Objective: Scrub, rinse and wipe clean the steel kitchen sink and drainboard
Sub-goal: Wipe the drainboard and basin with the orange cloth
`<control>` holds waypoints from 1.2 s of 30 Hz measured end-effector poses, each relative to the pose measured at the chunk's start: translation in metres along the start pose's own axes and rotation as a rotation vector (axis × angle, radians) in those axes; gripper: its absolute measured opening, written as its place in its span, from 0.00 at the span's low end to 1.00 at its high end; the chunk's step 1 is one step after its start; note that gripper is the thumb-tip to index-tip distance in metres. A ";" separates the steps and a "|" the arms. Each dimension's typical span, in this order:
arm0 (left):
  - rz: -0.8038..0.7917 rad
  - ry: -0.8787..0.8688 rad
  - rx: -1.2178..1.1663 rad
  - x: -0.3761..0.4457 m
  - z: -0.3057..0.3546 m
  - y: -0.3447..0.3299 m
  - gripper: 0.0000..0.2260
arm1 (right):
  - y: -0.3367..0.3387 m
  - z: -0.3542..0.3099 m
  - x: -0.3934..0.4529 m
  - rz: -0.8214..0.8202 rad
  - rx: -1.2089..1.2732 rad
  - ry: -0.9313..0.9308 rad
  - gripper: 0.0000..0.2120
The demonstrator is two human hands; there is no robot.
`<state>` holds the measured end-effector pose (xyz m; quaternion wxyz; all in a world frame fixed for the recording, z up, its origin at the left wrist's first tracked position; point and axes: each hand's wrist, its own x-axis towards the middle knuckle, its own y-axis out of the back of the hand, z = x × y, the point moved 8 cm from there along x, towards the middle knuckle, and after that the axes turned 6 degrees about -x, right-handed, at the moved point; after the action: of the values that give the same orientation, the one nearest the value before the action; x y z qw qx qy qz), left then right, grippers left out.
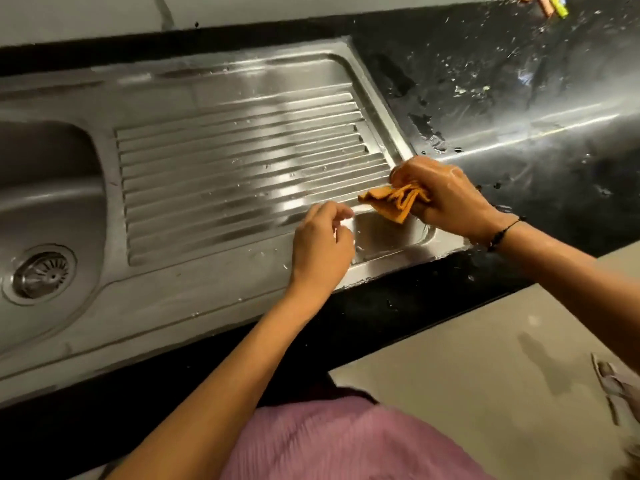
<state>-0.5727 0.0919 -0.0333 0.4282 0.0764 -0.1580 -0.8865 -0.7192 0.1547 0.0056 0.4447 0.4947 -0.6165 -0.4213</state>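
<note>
Drainboard (242, 161) wet; right hand (446, 195) grips orange cloth (398, 200).

I see the ribbed steel drainboard (242, 174), wet with scattered droplets, filling the centre, the sink (45, 202) basin with its round drain strainer (43, 275) at its nine o'clock, and a crumpled orange cloth (398, 202) at its four o'clock corner.

Orange cloth (394, 202); ribbed silver drainboard (242, 174) (water-beaded), speckled black counter (519, 98); pink pleated garment (346, 445)
</note>
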 end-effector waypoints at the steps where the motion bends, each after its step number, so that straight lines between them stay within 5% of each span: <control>1: 0.000 -0.012 0.018 -0.001 0.002 -0.004 0.11 | -0.005 -0.003 -0.003 -0.048 -0.002 0.067 0.11; 5: 0.062 -0.012 0.106 -0.004 -0.003 -0.015 0.11 | -0.022 -0.013 -0.029 -0.250 -0.012 0.371 0.08; 11: 0.229 -0.056 0.335 -0.032 0.011 -0.038 0.13 | -0.027 0.020 -0.070 -0.353 0.134 0.587 0.19; 19: 0.746 0.261 0.602 -0.093 0.022 -0.048 0.11 | -0.043 0.029 -0.066 -0.401 0.112 0.861 0.21; 24: 0.934 0.383 0.395 -0.119 0.023 -0.041 0.16 | -0.053 0.008 -0.055 -0.515 0.161 0.916 0.27; 36: 1.183 0.470 0.008 -0.133 0.013 -0.045 0.21 | -0.091 -0.111 0.002 -0.484 0.252 1.043 0.17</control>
<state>-0.5265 0.2252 -0.0368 0.8683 0.1701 -0.0787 -0.4592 -0.5914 0.1299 -0.0534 0.5182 0.8123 -0.2310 -0.1355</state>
